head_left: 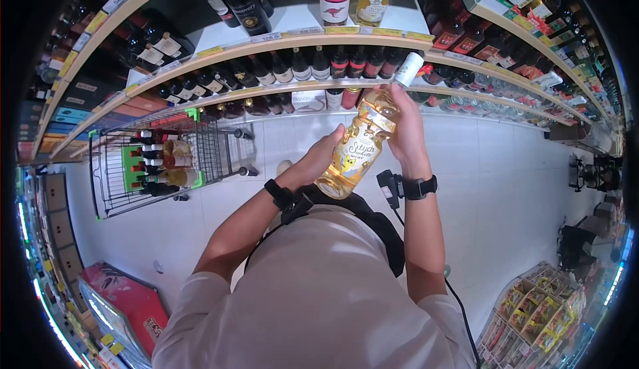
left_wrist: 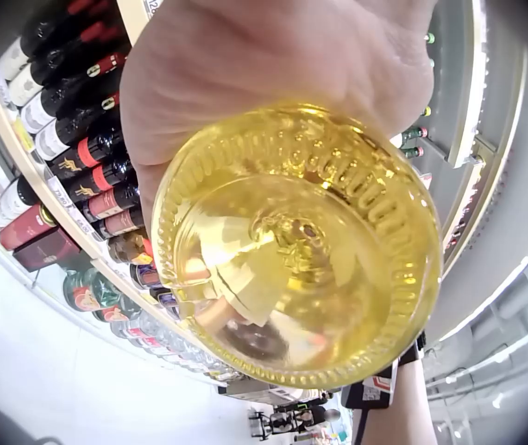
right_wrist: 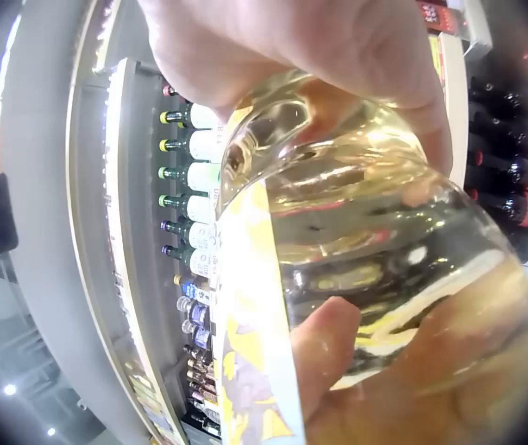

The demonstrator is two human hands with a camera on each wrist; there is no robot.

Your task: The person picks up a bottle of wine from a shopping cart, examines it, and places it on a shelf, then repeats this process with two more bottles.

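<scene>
A bottle of pale yellow wine (head_left: pixel 356 149) with a white cap and a printed label is held tilted in front of the body, cap up to the right. The right hand (head_left: pixel 407 126) grips its upper part below the neck. At the lower left side, the left hand (head_left: pixel 319 159) holds the bottle near its base. In the left wrist view the bottle's round base (left_wrist: pixel 296 250) fills the middle, with the left hand (left_wrist: pixel 273 65) against it. The right wrist view has the clear glass (right_wrist: pixel 384 232) close up, under the right hand (right_wrist: pixel 310 46).
Shelves of bottles (head_left: pixel 299 62) curve across the front. A shopping cart (head_left: pixel 106 199) holding several bottles stands on the left. Low at the left is a red display box (head_left: pixel 136 302); a rack of packets (head_left: pixel 532 302) stands at the lower right.
</scene>
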